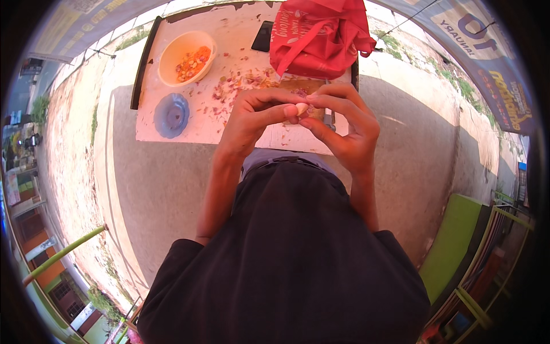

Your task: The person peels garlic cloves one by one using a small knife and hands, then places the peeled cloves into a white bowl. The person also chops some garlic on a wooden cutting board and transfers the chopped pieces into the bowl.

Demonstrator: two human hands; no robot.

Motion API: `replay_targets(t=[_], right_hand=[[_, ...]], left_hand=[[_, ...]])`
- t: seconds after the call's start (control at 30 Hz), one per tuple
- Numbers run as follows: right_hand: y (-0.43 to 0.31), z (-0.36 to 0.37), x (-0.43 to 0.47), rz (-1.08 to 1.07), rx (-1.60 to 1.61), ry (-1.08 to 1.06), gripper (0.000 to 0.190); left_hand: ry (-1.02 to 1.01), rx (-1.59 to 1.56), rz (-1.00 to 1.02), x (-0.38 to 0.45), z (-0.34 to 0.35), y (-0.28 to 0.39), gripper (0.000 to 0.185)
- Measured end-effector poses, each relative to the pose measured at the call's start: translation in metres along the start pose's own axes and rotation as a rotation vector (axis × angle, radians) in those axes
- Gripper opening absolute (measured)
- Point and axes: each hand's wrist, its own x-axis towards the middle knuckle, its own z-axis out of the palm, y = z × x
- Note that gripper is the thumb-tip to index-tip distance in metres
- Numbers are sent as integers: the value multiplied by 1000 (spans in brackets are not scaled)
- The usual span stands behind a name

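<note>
Above the near part of a white table (pixel 195 136), my two hands meet over a pale peeled clove (pixel 302 107), likely garlic. My left hand (pixel 258 114) pinches it between thumb and forefinger. From the other side, the fingertips and thumb of my right hand (pixel 350 122) close around the same clove. Beneath them lies a wooden cutting board (pixel 318 112) bearing purplish skins, mostly hidden by my hands. A small greyish object by the board's right edge is partly covered, and I cannot tell what it is. Reddish and papery peelings (pixel 234 88) are scattered leftward across the tabletop.
A cream plastic bowl (pixel 165 64) holds orange pieces and pale cloves at the far left. Nearer stands a blue scalloped dish (pixel 172 129). At the back are a dark phone (pixel 262 36) and a red fabric bag (pixel 322 43). Printed banners hang beyond the table.
</note>
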Motion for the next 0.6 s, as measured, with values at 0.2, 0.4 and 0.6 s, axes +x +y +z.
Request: replay_targets(t=[0.2, 0.4, 0.6], right_hand=[[-1, 8, -5, -138, -104, 135, 31], [4, 13, -3, -248, -168, 178, 33], [3, 12, -2, -288, -222, 193, 34]], left_hand=[[17, -102, 2, -1, 9, 5, 24], [11, -67, 48, -1, 14, 5, 24], [35, 53, 82, -3, 21, 11, 21]])
